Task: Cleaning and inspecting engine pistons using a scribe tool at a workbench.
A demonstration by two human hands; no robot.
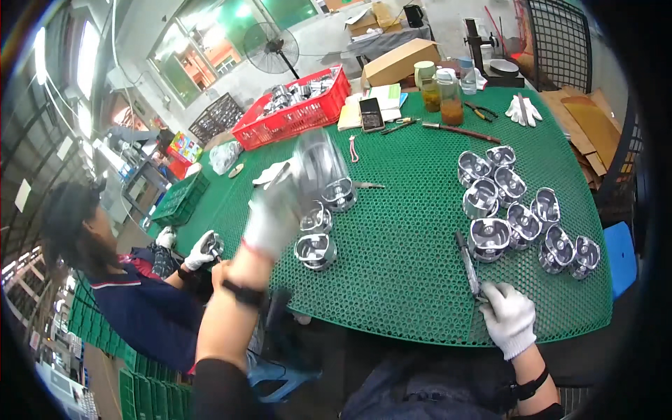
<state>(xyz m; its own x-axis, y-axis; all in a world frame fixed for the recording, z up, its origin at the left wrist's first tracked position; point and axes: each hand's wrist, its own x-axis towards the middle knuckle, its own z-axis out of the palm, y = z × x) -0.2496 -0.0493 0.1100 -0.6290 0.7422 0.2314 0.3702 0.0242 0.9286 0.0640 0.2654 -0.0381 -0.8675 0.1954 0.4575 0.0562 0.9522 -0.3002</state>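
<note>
My left hand (274, 215), in a white glove and smeared by motion, is raised over the left part of the table. It grips a blurred silver piston (318, 159). Just beyond and beside it stand several pistons, the nearest one (316, 250) upright at the table's left front. At the front right edge my right hand (509, 313), also gloved, has its fingers closed on the near end of a slim tool (467, 263) with a dark tip and silver body; its exact kind is unclear. Beyond that tool stands a group of several pistons (489, 239).
A red crate (294, 120) of pistons stands at the far left. Toward the back are a phone (371, 114), jars (451, 101), pliers (481, 112), a dark rod (462, 133) and white gloves (523, 110). A co-worker (136, 294) sits left, handling a piston (210, 245).
</note>
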